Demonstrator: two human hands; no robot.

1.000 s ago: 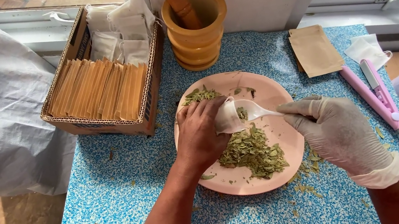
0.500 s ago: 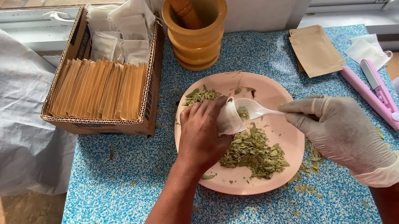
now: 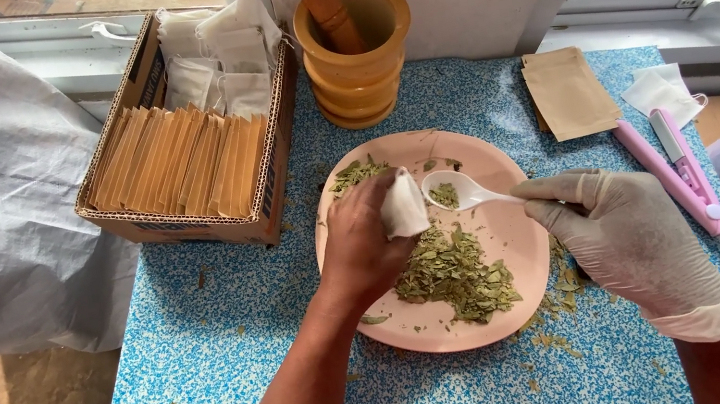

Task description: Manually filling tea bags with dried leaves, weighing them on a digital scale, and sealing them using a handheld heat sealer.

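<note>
My bare left hand [image 3: 365, 242] holds a small white filter bag [image 3: 404, 206] upright over a pink plate [image 3: 524, 252]. My gloved right hand [image 3: 629, 235] grips a white plastic spoon [image 3: 456, 193] with a few dried green leaves in its bowl, its tip just right of the bag's mouth. A pile of crushed green leaves [image 3: 455, 274] lies on the plate below both hands, with a smaller heap [image 3: 357, 173] at the plate's far left edge.
A cardboard box [image 3: 186, 153] of brown sachets and white bags stands at the back left. A wooden mortar with pestle [image 3: 353, 42] is behind the plate. Brown pouches [image 3: 568, 92], a white bag [image 3: 660, 93] and a pink handheld sealer [image 3: 679, 173] lie at right. Loose leaf bits dot the blue speckled tabletop [image 3: 229, 350].
The spoon has drawn back slightly to the right out of the bag's mouth, and now shows some leaves in its bowl. The left hand keeps the bag in place.
</note>
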